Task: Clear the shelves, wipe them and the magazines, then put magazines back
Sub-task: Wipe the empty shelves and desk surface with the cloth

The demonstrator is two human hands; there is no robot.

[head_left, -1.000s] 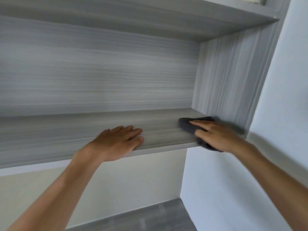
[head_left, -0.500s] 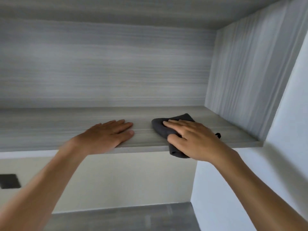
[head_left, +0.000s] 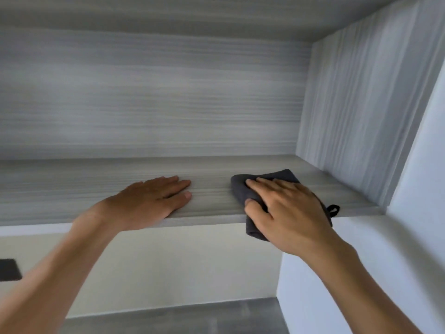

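The right hand (head_left: 286,213) lies flat on a dark grey cloth (head_left: 243,191), fingers straight and pressing it down, thumb laid along its left edge; the grip is a flat-palmed press, not a closed hold. The cloth sits on the grey wood-grain shelf (head_left: 72,189), right of centre and near the right side panel (head_left: 356,116). Its long axis runs from the shelf's front edge toward the back, with the near end hanging over the front lip and a small hanging loop (head_left: 334,210) sticking out to the right. The left hand (head_left: 154,198) rests palm down on the shelf, fingers straight and together, apart from the cloth.
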